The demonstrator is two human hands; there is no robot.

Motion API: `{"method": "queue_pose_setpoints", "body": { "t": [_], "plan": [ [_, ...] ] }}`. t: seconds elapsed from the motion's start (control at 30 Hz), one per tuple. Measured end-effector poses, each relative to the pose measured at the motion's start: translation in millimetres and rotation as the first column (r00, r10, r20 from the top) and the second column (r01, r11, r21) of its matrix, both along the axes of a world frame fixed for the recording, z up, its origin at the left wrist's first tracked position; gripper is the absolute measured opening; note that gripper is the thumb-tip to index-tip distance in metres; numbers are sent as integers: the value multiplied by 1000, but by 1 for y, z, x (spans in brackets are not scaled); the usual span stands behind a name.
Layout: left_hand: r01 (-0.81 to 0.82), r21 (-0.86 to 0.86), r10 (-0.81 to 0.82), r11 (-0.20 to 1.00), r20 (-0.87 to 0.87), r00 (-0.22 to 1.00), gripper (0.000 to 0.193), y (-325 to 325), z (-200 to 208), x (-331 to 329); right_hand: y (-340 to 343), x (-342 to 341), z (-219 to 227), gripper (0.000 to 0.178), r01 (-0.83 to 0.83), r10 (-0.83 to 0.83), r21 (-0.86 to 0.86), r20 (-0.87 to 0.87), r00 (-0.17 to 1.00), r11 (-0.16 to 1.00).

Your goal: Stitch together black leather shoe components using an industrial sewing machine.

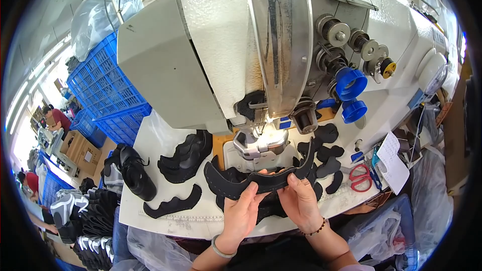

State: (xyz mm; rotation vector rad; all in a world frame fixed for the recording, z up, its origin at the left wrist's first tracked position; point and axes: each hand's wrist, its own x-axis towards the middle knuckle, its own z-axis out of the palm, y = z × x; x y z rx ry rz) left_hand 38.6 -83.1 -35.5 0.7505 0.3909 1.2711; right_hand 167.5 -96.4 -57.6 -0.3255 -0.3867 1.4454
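Observation:
A curved black padded piece with a stitched edge, like a shoe collar part (271, 182), is held up in front of the sewing machine (150, 65). My left hand (241, 212) pinches its middle-left portion, thumb on the near face. To the right, my right hand (301, 201) grips it the same way; the fingers of both hands are partly hidden behind it. Just beyond the piece is the machine's lit metal clamp (261, 145). More black pieces lie beneath my hands, partly covered by them.
Left on the white table (165, 232) are stacked curved black pieces (187, 158), a single one (173, 206) and a black shoe (136, 174). At right lie small black pads (329, 166), red-handled scissors (359, 177) and a paper sheet (392, 163). Blue crates (103, 73) rise far left.

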Motion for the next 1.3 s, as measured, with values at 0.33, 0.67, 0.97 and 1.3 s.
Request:
{"method": "queue_pose_setpoints", "body": {
  "t": [0.33,0.67,0.97,1.3],
  "plan": [
    [-42,-224,49,974,28,998,25,2,6,5,-1,-1,0,17,-31,28,-140,-24,999,990],
    [-40,-244,43,969,9,999,29,4,4,4,-1,-1,9,15,-39,44,-225,18,999,974],
    [-51,-245,70,968,67,995,25,1,6,3,-3,-2,9,16,-58,63,-235,17,998,970],
    [-46,-247,70,968,89,994,25,0,6,2,-2,-3,8,15,-69,72,-233,5,997,970]
  ]
}}
